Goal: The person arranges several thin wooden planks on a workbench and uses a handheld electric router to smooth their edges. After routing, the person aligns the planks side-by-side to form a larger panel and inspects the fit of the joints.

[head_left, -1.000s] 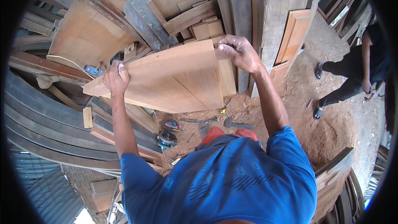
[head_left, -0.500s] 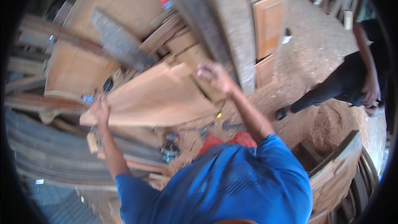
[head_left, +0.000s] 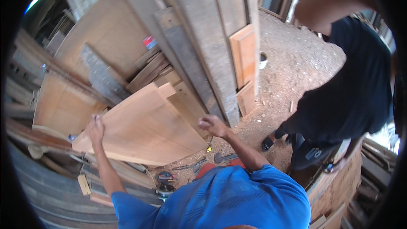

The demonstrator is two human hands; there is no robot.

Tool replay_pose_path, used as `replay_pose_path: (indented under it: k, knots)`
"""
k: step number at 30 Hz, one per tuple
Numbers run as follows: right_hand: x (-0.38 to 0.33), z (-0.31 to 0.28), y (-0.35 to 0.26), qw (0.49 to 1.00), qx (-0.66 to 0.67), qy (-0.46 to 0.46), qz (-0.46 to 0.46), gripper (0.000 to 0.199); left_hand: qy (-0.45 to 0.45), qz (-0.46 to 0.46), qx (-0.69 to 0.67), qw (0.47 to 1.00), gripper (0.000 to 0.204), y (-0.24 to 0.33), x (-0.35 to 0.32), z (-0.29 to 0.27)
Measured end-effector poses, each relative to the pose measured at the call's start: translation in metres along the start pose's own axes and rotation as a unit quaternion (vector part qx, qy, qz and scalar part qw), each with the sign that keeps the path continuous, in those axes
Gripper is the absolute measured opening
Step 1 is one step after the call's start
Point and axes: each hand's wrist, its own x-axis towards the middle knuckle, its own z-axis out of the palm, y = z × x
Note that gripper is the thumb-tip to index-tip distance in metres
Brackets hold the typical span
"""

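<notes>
A pale wooden panel [head_left: 144, 127], with a short tab jutting from its upper corner, lies tilted in front of me. My left hand [head_left: 95, 130] has its fingers over the panel's left edge and grips it there. Just off the panel's right edge, my right hand [head_left: 213, 126] is raised with its fingers curled together. Whether anything small is inside those fingers is hidden. A yellow tape measure [head_left: 209, 149] sits below the panel's right corner. Close to the lower edge of the panel lies a dark power tool [head_left: 165, 183] with a round part.
Tall grey planks [head_left: 193, 29] and an orange-brown panelled door piece [head_left: 243, 59] stand beyond my right hand. A person in black [head_left: 339, 89] is close on the right. Sawdust covers the floor [head_left: 292, 55], where a white pot [head_left: 263, 60] stands. Stacked boards [head_left: 46, 178] fill the left.
My right hand has lowered, its fingers curled. My left hand stays on the panel's edge. The other person has come in nearer from the right, an arm raised. The whole view has shifted.
</notes>
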Motion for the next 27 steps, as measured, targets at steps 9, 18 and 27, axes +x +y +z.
replay_pose_path:
  k: [9,18,27]
  knots:
    - [-0.019,0.019,0.035,0.998,0.015,0.02,0.064,0.025,-0.02,-0.002,-0.034,0.999,0.039,0.026,0.037,-0.008]
    - [-0.057,0.018,0.072,0.989,0.053,0.053,0.125,0.024,-0.057,-0.02,-0.041,0.997,0.042,0.033,0.062,0.001]
    - [-0.091,0.026,0.077,0.973,0.08,0.11,0.188,0.028,-0.102,-0.013,-0.033,0.994,0.048,0.024,0.075,0.011]
